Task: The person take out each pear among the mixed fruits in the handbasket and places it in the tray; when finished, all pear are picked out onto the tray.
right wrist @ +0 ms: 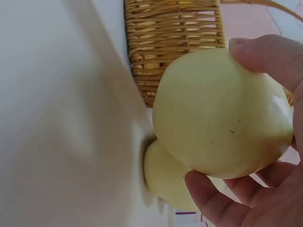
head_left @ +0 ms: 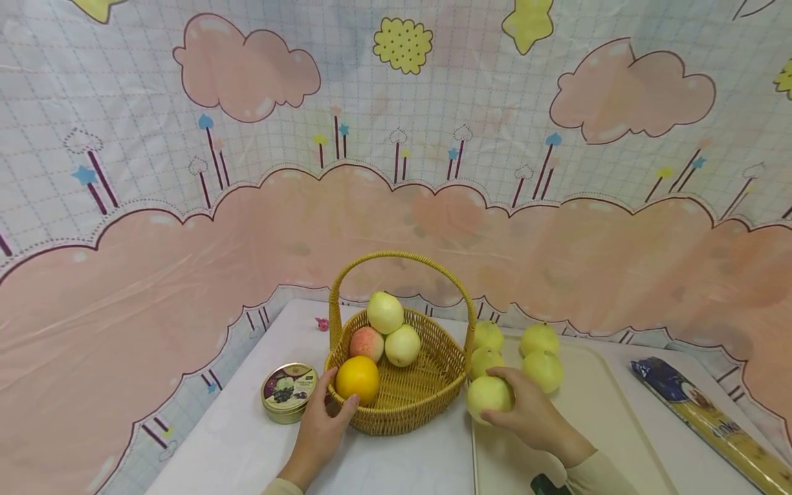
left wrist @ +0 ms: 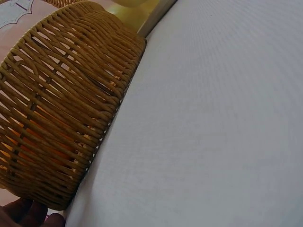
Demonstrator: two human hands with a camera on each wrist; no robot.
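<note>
A wicker basket (head_left: 396, 419) with a tall arched handle holds an orange (head_left: 357, 380), a peach (head_left: 367, 343) and two pale pears (head_left: 403, 345). My left hand (head_left: 323, 419) grips the basket's front left side, beside the orange, its thumb at the rim. In the left wrist view, its fingertips (left wrist: 34, 213) touch the woven wall. My right hand (head_left: 535, 416) holds a pale yellow-green pear (right wrist: 220, 113) between thumb and fingers, just right of the basket. This pear is raised over the cream tray (head_left: 594, 385), with another pear (right wrist: 165, 175) behind it.
Several more pears (head_left: 542, 371) sit on the tray's far left part. A round candy tin (head_left: 288, 392) stands left of the basket, and a small pink item (head_left: 322, 324) lies behind it. Along the right lies a long yellow-and-blue packet (head_left: 711, 419). A dark green object (head_left: 547, 485) shows at the front edge.
</note>
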